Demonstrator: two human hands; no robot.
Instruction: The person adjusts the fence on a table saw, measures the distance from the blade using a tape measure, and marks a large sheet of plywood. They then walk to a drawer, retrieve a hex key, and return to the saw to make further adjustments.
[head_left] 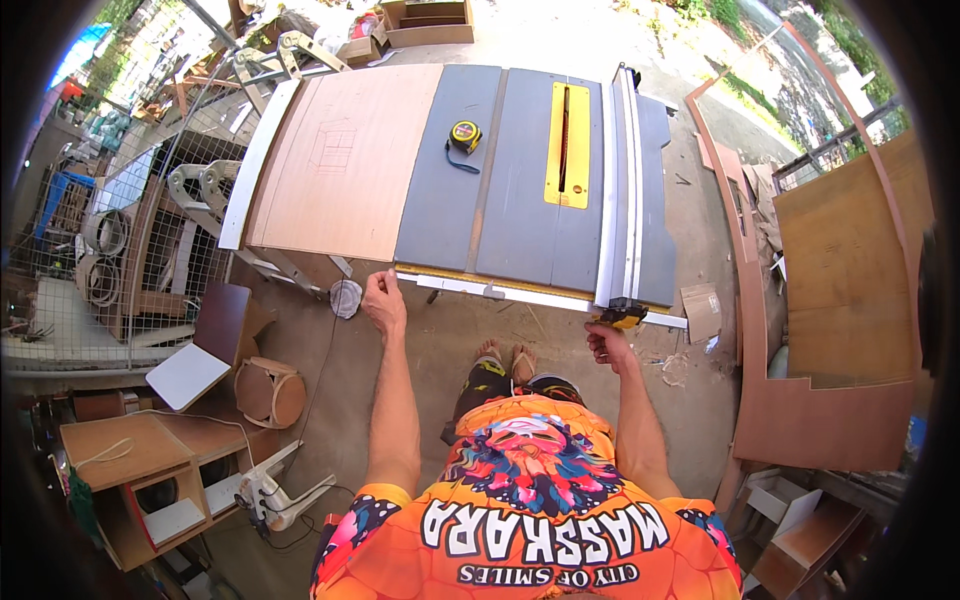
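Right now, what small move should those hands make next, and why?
Perhaps the right hand should close on the black-and-yellow fitting at the near end of the silver fence: it is right there, while the left hand is by the white front rail.

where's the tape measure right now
In the head view, the tape measure lies on the grey saw table, between the pale wooden board on its left and the yellow blade insert on its right.

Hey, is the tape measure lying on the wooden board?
No, the tape measure lies on the gray saw top, to the right of the wooden board.
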